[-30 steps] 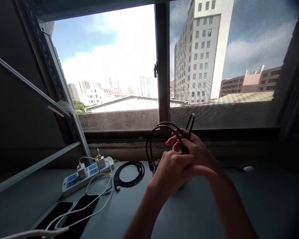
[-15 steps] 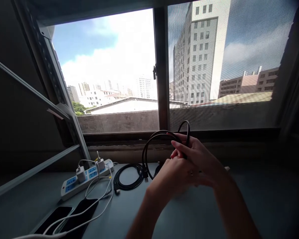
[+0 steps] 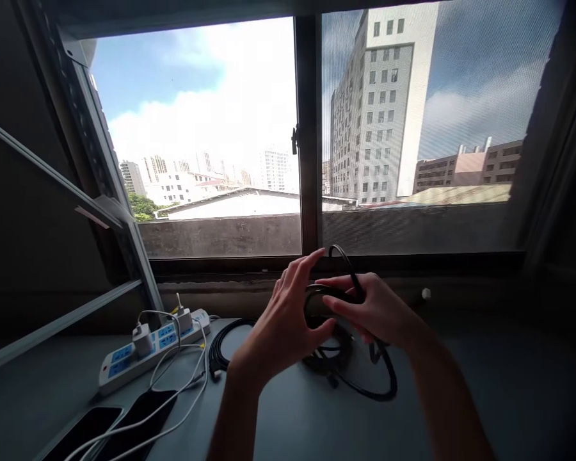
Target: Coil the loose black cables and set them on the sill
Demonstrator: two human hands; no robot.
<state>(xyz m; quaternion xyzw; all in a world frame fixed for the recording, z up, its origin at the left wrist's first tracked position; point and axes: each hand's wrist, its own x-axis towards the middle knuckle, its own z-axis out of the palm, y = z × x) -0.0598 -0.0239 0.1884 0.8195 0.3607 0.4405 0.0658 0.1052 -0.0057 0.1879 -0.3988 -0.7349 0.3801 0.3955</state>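
Observation:
A black cable (image 3: 377,396) hangs in loops from my right hand (image 3: 381,310), its thumb and fingers closed around a bundle of the strands. One loop rises above the fingers and another droops low in front of the hand. A pale tip (image 3: 426,293), seemingly the cable's end, pokes out beyond the right wrist. My left hand (image 3: 281,320) is beside the loops on the left, fingers stretched upward and thumb apart; whether its palm touches the cable is hidden. Behind and below the hands, more dark coiled cable (image 3: 319,362) shows on the desk, partly covered.
Another black coiled cable (image 3: 217,346) lies on the grey desk (image 3: 288,422), left of my hands. Farther left are a white power strip (image 3: 108,378) with two chargers, white charging cables (image 3: 185,416) and two dark phones (image 3: 89,429). A window (image 3: 312,160) stands behind.
My left hand has come away from the right one, moved left and spread its fingers. My right hand keeps its hold, and a cable loop now hangs lower below it.

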